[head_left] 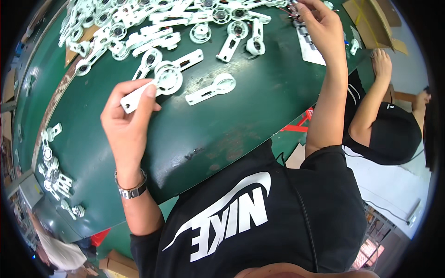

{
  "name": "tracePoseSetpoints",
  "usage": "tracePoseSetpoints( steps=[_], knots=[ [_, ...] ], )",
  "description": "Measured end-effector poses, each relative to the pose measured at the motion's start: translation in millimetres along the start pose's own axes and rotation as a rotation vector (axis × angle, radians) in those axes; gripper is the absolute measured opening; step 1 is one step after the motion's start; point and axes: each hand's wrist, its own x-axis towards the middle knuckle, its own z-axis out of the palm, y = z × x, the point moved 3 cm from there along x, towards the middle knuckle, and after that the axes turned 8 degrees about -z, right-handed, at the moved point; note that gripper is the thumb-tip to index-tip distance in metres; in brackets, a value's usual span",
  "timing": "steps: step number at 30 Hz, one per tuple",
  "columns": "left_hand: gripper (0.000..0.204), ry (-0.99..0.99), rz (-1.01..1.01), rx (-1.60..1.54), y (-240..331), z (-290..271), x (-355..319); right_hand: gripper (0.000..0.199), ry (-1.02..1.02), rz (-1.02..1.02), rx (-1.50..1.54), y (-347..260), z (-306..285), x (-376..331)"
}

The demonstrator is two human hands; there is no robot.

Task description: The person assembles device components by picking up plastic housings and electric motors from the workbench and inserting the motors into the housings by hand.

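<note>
My left hand (127,111) is closed around the handle of a white plastic fan housing (168,79), its round end pointing up and right above the green table. Just beyond it lie more white housings, one with its handle (191,59) stretching to the right. A single housing with an open ring (199,96) rests on the table to the right. At the far right, my right hand (323,32) reaches over a row of small metallic parts (303,34) with thin wires. Its fingertips are pressed together at the upper edge; what they pinch is too small to tell.
A large pile of white housings (153,18) covers the far side of the green table (222,129). A smaller group (53,173) lies at the left. Cardboard (371,23) stands at the far right, near another person's hand (381,65). A white sheet (311,53) lies under the metallic parts.
</note>
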Motion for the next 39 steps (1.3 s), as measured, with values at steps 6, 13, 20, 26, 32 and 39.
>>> tracePoseSetpoints(
  steps=[6, 13, 20, 26, 32, 39],
  knots=[
    [0.020, -0.019, -0.002, -0.427, -15.4, -13.7, 4.9, 0.025, -0.033, 0.114, -0.536, 12.9, -45.2, 1.9],
    [0.028, -0.154, -0.114, -0.467, -12.9, -1.6, 5.7, 0.025, -0.376, 0.027, -0.634, 44.1, -61.2, -16.1],
    [0.027, -0.153, -0.116, -0.461, -15.5, 3.4, 4.0, 0.049, -0.155, 0.134, -0.912, 55.0, -19.8, -29.9],
    [0.026, -0.148, -0.114, -0.470, -14.6, 3.4, 2.6, 0.049, -0.300, 0.312, -0.732, 52.6, -21.0, -32.3],
    [0.026, -0.146, -0.132, -0.489, -12.8, 5.1, 1.8, 0.048, -0.275, 0.342, -0.584, 45.9, -19.3, -34.1],
    [0.020, -0.132, -0.141, -0.509, -12.6, 6.8, -0.2, 0.051, -0.120, 0.359, -0.959, 53.2, 3.1, -24.3]
  ],
)
